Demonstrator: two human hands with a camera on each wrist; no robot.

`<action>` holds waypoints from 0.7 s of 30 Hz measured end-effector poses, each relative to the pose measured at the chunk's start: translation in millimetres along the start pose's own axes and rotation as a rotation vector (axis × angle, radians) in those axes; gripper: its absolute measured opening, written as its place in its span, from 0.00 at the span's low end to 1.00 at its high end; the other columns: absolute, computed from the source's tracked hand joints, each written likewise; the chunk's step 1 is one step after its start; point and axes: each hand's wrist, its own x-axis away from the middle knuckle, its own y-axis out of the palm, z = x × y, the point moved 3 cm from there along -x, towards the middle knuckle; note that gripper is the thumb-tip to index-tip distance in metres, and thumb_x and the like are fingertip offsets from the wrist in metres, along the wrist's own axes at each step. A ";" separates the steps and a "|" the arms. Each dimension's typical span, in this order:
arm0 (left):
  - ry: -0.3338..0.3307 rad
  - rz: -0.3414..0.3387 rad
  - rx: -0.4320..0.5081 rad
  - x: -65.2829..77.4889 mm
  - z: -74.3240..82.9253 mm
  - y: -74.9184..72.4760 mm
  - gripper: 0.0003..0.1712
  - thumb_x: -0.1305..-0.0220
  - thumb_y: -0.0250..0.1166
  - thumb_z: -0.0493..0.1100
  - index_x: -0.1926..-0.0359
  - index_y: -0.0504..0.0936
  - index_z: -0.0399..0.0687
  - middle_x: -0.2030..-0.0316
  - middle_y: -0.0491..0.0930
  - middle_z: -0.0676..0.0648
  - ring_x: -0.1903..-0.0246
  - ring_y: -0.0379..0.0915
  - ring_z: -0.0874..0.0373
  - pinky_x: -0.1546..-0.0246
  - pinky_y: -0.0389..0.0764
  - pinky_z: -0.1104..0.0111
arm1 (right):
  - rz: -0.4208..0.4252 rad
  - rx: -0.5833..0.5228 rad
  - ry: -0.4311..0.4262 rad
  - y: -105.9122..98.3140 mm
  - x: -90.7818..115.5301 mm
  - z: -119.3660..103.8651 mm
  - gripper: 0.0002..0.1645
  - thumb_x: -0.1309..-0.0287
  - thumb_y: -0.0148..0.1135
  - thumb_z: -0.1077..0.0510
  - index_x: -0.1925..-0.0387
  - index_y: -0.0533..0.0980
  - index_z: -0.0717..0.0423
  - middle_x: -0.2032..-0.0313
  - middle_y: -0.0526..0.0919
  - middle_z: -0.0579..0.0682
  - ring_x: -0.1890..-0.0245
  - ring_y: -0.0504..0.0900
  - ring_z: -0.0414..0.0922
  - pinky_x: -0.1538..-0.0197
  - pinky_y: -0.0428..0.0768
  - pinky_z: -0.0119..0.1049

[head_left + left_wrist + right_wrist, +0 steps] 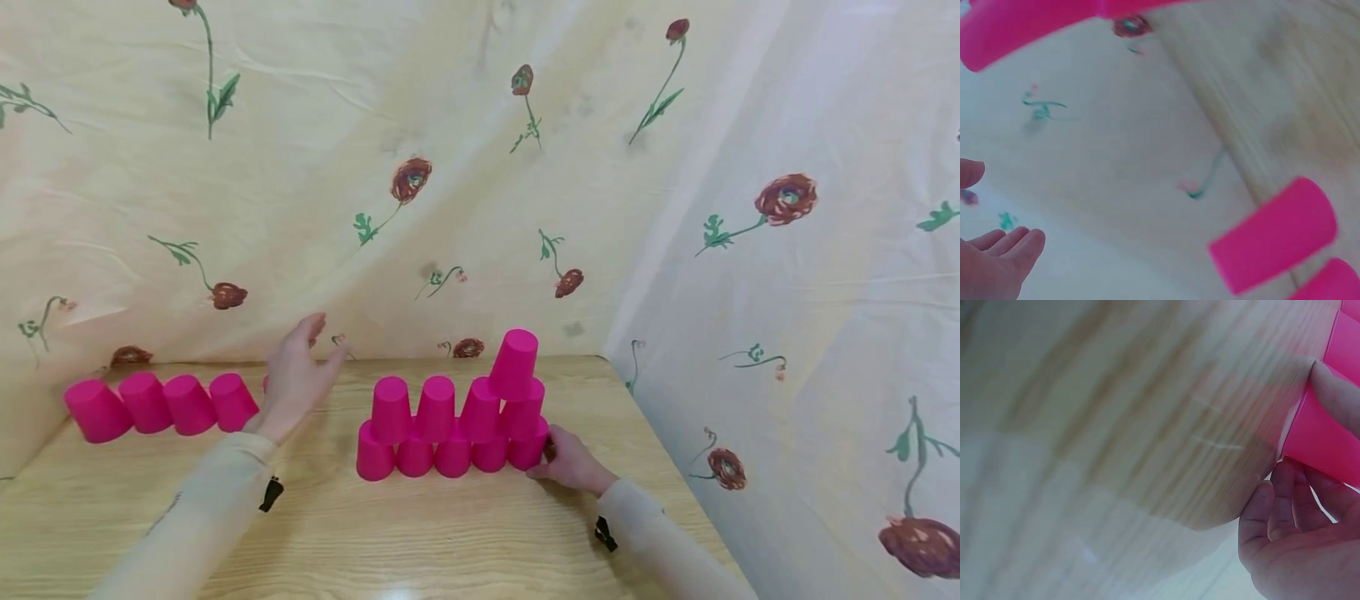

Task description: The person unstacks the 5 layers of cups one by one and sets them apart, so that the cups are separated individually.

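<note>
Well — right hand (574, 462) grips a plain pink cup (527, 450).

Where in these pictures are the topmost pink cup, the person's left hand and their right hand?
Topmost pink cup (515, 367): head view, middle of its side wall.
Left hand (295, 379): head view, middle of the hand.
Right hand (574, 462): head view, middle of the hand.

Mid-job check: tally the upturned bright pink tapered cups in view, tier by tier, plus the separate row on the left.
Bottom-tier cups: 5
Second-tier cups: 4
Top cup: 1
Left-row cups: 5, one mostly hidden behind the left hand
Total: 15 visible
</note>
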 end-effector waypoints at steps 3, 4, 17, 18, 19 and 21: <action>0.037 -0.026 0.062 -0.2 19.8 6.7 0.34 0.38 0.66 0.45 0.36 0.67 0.33 0.41 0.71 0.34 0.45 0.70 0.38 0.46 0.72 0.50 | -0.002 -0.009 -0.006 -0.5 -0.6 -0.3 0.33 0.58 0.78 0.60 0.50 0.71 0.58 0.60 0.77 0.47 0.63 0.73 0.47 0.56 0.76 0.43; 0.049 -0.039 0.080 -0.2 25.6 9.2 0.34 0.38 0.66 0.44 0.37 0.67 0.33 0.41 0.71 0.34 0.45 0.70 0.39 0.46 0.72 0.51 | -0.002 -0.011 -0.008 -0.6 -0.8 -0.4 0.33 0.58 0.78 0.60 0.50 0.71 0.58 0.60 0.77 0.47 0.63 0.74 0.47 0.56 0.76 0.44; -0.052 -0.240 0.219 -4.0 78.5 39.5 0.38 0.40 0.68 0.50 0.33 0.65 0.42 0.40 0.70 0.43 0.43 0.69 0.47 0.46 0.73 0.58 | 0.010 -0.014 0.011 -1.6 -1.1 1.0 0.33 0.58 0.78 0.60 0.50 0.72 0.57 0.60 0.77 0.47 0.63 0.73 0.47 0.56 0.76 0.43; -0.064 -0.255 0.223 -4.7 81.7 41.2 0.39 0.41 0.68 0.51 0.33 0.65 0.43 0.40 0.70 0.43 0.44 0.69 0.48 0.46 0.73 0.58 | 0.008 -0.016 0.010 -1.5 -0.9 1.2 0.33 0.58 0.78 0.60 0.50 0.72 0.57 0.60 0.77 0.47 0.63 0.73 0.47 0.56 0.76 0.42; -0.074 -0.268 0.226 -5.1 85.2 42.4 0.39 0.41 0.68 0.52 0.33 0.65 0.44 0.40 0.71 0.44 0.44 0.69 0.48 0.47 0.74 0.58 | 0.004 -0.016 0.005 -1.5 -0.7 1.1 0.33 0.58 0.78 0.60 0.50 0.71 0.58 0.60 0.77 0.47 0.63 0.73 0.47 0.56 0.76 0.42; -0.082 -0.291 0.235 -6.3 90.9 45.3 0.39 0.42 0.69 0.52 0.33 0.65 0.46 0.41 0.71 0.45 0.45 0.70 0.49 0.47 0.74 0.58 | 0.001 -0.017 0.003 -1.7 -0.2 0.4 0.33 0.58 0.78 0.60 0.49 0.71 0.58 0.60 0.77 0.47 0.63 0.74 0.47 0.56 0.76 0.43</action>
